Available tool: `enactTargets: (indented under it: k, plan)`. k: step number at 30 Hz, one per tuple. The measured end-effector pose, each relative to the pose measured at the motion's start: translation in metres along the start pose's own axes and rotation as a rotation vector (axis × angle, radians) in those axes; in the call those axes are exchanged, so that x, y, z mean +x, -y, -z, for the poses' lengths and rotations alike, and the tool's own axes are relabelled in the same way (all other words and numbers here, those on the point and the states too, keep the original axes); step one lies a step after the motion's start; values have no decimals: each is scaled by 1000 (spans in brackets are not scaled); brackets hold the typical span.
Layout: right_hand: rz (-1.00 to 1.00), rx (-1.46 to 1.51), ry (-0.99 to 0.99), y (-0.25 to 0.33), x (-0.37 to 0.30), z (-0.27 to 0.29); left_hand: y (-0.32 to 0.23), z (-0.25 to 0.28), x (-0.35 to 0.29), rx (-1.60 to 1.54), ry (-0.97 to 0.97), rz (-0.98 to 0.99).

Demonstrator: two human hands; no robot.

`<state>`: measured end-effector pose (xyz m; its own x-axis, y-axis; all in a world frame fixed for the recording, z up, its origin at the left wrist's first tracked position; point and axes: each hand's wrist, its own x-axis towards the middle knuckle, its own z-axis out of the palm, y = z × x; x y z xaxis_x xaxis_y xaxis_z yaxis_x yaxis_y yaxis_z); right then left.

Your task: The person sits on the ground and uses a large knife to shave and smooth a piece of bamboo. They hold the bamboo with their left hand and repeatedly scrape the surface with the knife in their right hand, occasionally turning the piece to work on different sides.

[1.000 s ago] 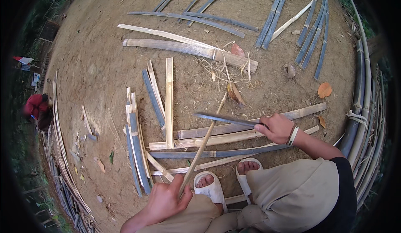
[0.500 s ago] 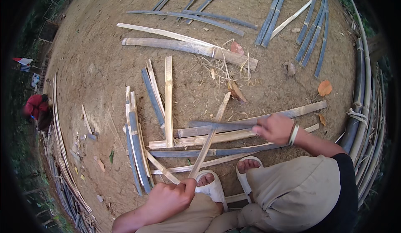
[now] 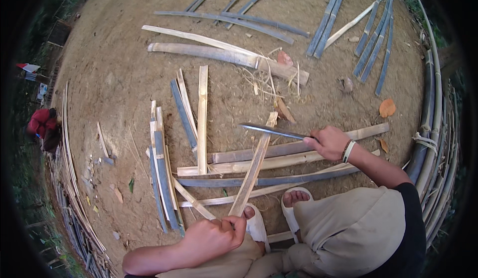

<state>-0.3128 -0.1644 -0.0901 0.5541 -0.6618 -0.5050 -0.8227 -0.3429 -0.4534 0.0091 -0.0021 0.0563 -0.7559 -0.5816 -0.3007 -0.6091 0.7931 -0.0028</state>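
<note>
My left hand (image 3: 215, 237) is closed round the near end of a split bamboo strip (image 3: 251, 176), which slants up and away to the right. In my right hand (image 3: 331, 142) is the handle of a long knife (image 3: 274, 130). Its blade points left and lies across the strip close to the far end; whether it touches or only passes over, I cannot tell. Beneath both lie several bamboo slats, among them a pale one (image 3: 289, 161) and a dark grey one (image 3: 308, 178). An upright pale slat (image 3: 202, 123) rests to the left of the blade.
A bundle of slats (image 3: 162, 166) lies left of my feet. Farther off are a wide bamboo piece (image 3: 204, 52), curly shavings (image 3: 271, 81) and dark strips (image 3: 331, 19). Long poles (image 3: 430, 128) line the right edge. A person in red (image 3: 44, 123) is at the far left.
The knife has moved up along the strip toward its far end, and its blade now shows sharply. My left hand has shifted slightly right, turning the strip's broader face into view.
</note>
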Motion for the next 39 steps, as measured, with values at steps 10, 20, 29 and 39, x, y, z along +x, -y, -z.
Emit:
enactTargets:
  k: [10, 20, 29, 39]
  plan:
    - [-39, 68, -23, -14, 13, -17, -4, 2, 4, 36, -14, -44]
    - [52, 11, -47, -5, 4, -16, -3, -3, 5, -33, -20, -38]
    - [-69, 41, -88, -25, 0, -24, 1, -3, 4, -41, -19, -56]
    - [-128, 173, -133, -44, -4, -40, 1, 1, 5, -21, -27, -26]
